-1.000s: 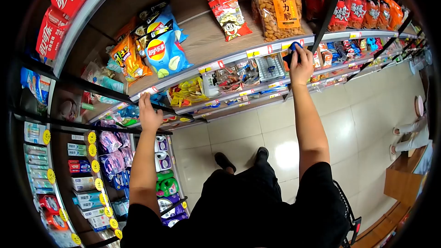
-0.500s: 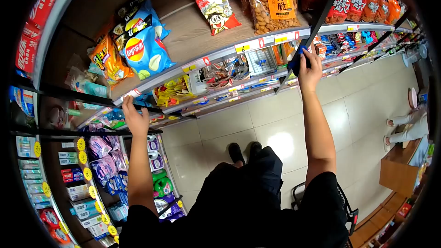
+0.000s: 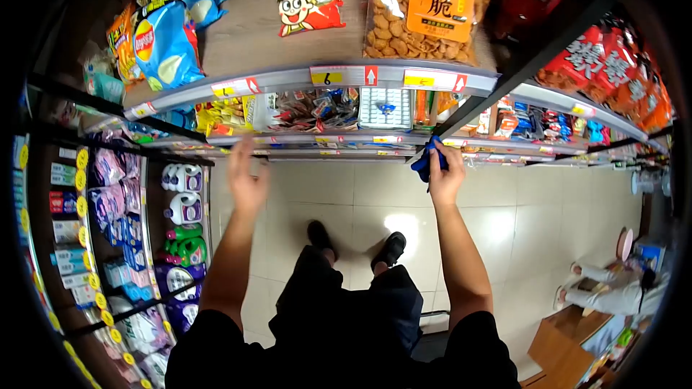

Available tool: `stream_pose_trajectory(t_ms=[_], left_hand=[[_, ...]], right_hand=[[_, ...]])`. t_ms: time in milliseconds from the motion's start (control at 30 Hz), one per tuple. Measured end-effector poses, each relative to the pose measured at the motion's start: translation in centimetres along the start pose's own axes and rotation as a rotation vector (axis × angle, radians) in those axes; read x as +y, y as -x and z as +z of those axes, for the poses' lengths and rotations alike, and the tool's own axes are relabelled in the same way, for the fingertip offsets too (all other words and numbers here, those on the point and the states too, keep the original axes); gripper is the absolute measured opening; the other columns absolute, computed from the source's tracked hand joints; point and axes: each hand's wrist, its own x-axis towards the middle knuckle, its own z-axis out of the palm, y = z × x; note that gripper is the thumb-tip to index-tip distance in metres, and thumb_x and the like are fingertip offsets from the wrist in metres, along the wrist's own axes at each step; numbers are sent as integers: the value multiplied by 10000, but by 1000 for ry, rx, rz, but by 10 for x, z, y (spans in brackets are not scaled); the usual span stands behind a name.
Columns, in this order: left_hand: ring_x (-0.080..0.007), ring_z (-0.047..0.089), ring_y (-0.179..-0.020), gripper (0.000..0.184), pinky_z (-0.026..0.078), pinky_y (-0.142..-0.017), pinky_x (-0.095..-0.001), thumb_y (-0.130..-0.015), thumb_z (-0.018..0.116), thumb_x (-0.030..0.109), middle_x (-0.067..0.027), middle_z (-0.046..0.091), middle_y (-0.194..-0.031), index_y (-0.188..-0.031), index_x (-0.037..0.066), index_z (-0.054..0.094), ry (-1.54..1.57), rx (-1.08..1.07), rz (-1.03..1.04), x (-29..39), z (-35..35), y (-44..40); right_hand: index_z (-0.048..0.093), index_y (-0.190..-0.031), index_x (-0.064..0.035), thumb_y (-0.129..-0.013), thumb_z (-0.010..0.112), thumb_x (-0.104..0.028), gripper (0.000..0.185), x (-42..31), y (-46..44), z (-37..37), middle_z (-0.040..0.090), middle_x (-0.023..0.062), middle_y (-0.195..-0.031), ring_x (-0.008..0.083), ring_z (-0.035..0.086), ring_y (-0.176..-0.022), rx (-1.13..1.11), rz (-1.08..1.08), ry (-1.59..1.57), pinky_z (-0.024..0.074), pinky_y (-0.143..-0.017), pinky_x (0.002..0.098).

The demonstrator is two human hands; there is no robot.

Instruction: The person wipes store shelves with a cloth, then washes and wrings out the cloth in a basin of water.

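Note:
My right hand (image 3: 445, 173) is closed on a dark blue cloth (image 3: 427, 162), just below the shelf post (image 3: 497, 86) at the lower shelf edge. Blurred by motion, my left hand (image 3: 246, 176) is off the shelf, below the yellow packets (image 3: 223, 115); I cannot make out its fingers well. Above, the top shelf edge (image 3: 288, 83) carries price tags. On that shelf stand blue chip bags (image 3: 166, 47), a red snack bag (image 3: 308, 0) and a large bag of brown snacks (image 3: 432, 14).
Shelves with detergent bottles (image 3: 182, 207) and boxed goods (image 3: 68, 230) run down the left. Red snack bags (image 3: 613, 68) hang over the right shelf. A person's legs (image 3: 598, 292) show at the right, by a wooden counter (image 3: 559, 349). Tiled floor lies beneath me.
My left hand has come off the upper shelf edge and moved right. My right hand, with the cloth, has moved down and left. The view has shifted, bringing the shelf closer.

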Motion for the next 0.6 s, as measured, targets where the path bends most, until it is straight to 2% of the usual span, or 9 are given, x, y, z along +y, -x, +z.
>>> stream_pose_trajectory(t_ms=[67,133,233,333,367,400,467,567,600], left_hand=[[-391,625,-1308,547,498,-1126,-470,-876,725,24,-192,655,-1412,-1419,31,661,122,-52,51,24,47,19],[-366,673,-1222,426,545,-1062,-439,-880,746,40,-162,696,-1318,-1305,50,720,193,-85,-14,53,88,36],[-347,700,-1148,339,580,-985,-411,-893,756,62,-129,718,-1240,-1232,66,747,292,-159,9,67,148,50],[-330,707,-1113,297,591,-941,-409,-899,754,62,-106,723,-1190,-1196,62,751,370,-265,10,69,195,57],[-279,718,-1028,236,588,-862,-372,-929,743,41,-109,722,-1149,-1165,44,745,357,-215,112,69,208,54],[-279,718,-1028,236,588,-862,-372,-929,743,41,-109,722,-1149,-1165,44,745,359,-205,113,69,221,59],[-223,713,-1005,163,581,-830,-353,-945,754,68,-94,723,-1141,-1104,34,745,554,-392,-60,57,250,66],[-158,692,-1013,224,568,-837,-336,-977,766,99,-71,717,-1170,-1187,47,707,745,-577,-99,31,312,89],[-158,692,-1013,224,568,-837,-336,-977,766,99,-71,717,-1170,-1187,47,707,749,-561,-81,30,331,96]], right_hand=[[798,-1163,-11,-964,783,-25,199,24,8,8,736,132,-1028,250,700,-958,-41,-3,20,549,-908,341],[801,-1166,-20,-960,787,-25,207,38,17,17,727,128,-1023,246,703,-952,-78,36,-38,554,-892,338],[801,-1166,-18,-953,791,-20,213,66,32,32,718,113,-1029,224,691,-948,-151,86,-140,547,-883,324],[795,-1162,-10,-966,784,-26,197,88,45,47,719,99,-1034,198,677,-940,-205,68,-127,537,-873,306],[795,-1160,-10,-969,784,-31,192,98,51,53,719,94,-1036,191,674,-939,-250,125,-151,536,-867,303],[794,-1158,-10,-973,785,-35,188,108,57,58,719,90,-1037,184,672,-938,-296,182,-173,535,-862,301],[789,-1156,-8,-978,784,-41,182,132,66,78,719,85,-1044,167,666,-934,-285,148,-206,531,-857,292],[771,-1157,24,-982,797,-56,194,158,83,101,747,85,-1097,147,694,-993,-331,230,-355,545,-898,275],[771,-1157,24,-982,797,-56,194,170,89,110,747,85,-1097,147,694,-993,-323,207,-354,545,-898,275]])
